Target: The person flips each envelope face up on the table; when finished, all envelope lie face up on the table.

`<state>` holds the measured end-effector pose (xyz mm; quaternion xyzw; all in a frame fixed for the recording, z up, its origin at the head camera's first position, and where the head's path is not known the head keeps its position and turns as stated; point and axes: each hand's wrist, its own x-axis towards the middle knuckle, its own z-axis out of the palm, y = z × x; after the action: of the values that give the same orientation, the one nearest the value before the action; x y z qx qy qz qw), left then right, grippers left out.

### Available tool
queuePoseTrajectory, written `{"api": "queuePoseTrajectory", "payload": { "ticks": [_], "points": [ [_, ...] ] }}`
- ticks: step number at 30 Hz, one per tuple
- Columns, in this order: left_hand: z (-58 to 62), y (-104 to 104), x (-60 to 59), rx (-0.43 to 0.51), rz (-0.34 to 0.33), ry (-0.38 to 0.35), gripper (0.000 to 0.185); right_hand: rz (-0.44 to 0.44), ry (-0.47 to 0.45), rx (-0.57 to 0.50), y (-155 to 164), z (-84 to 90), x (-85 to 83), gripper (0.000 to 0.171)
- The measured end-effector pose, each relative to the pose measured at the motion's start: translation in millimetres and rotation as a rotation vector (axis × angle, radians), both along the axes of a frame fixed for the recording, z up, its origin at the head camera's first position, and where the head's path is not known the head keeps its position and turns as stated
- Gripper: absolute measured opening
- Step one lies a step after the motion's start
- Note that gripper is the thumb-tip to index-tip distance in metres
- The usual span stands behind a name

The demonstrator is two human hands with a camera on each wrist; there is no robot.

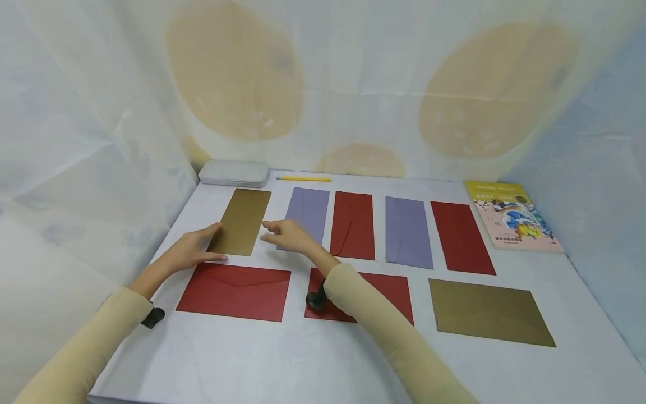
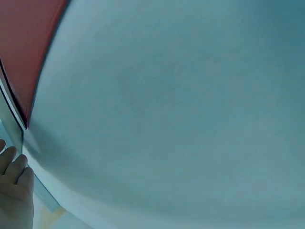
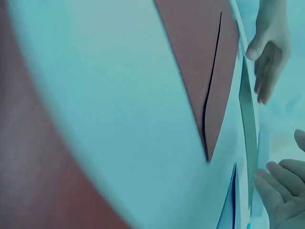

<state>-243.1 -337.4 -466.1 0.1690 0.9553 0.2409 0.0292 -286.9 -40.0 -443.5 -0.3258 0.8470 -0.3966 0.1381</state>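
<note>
A gold envelope [image 1: 244,221] lies upright at the left of the back row. At its left edge is my left hand [image 1: 194,248], fingertips over the lower left side and thumb stretched along the bottom edge. My right hand [image 1: 291,235] hovers past the envelope's right side, fingers loosely extended toward it and holding nothing. Beneath that hand is a purple envelope [image 1: 312,210], partly covered. In the right wrist view both hands face each other across the gold envelope [image 3: 247,109]. A red envelope [image 1: 234,292] with a pointed flap lies just below my left hand.
Rightward in the back row lie a red envelope [image 1: 353,224], a purple one [image 1: 407,231] and another red one [image 1: 462,237]. In front are a red envelope [image 1: 388,289] under my right forearm and a gold one [image 1: 492,311]. A grey case [image 1: 234,173], yellow pencil [image 1: 305,179] and booklet [image 1: 512,216] edge the table.
</note>
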Motion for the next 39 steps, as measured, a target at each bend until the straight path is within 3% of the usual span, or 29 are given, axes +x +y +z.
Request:
{"api": "queuePoseTrajectory", "payload": {
  "ticks": [10, 16, 30, 39],
  "points": [
    [-5.6, 6, -13.5, -0.033, -0.038, 0.028, 0.104, 0.013, -0.033, 0.06, -27, -4.3, 5.0, 0.054],
    [-5.5, 10, -12.3, -0.052, -0.056, 0.084, 0.095, 0.016, -0.044, 0.046, -28, -4.9, 6.0, 0.055],
    [-8.3, 11, -11.8, -0.096, -0.044, 0.076, 0.093, 0.028, -0.035, 0.04, -27, -6.7, 6.1, 0.057],
    [-6.1, 11, -12.3, -0.094, -0.045, 0.055, 0.104, -0.029, -0.157, -0.161, -23, -8.4, 7.8, 0.055]
  ]
}}
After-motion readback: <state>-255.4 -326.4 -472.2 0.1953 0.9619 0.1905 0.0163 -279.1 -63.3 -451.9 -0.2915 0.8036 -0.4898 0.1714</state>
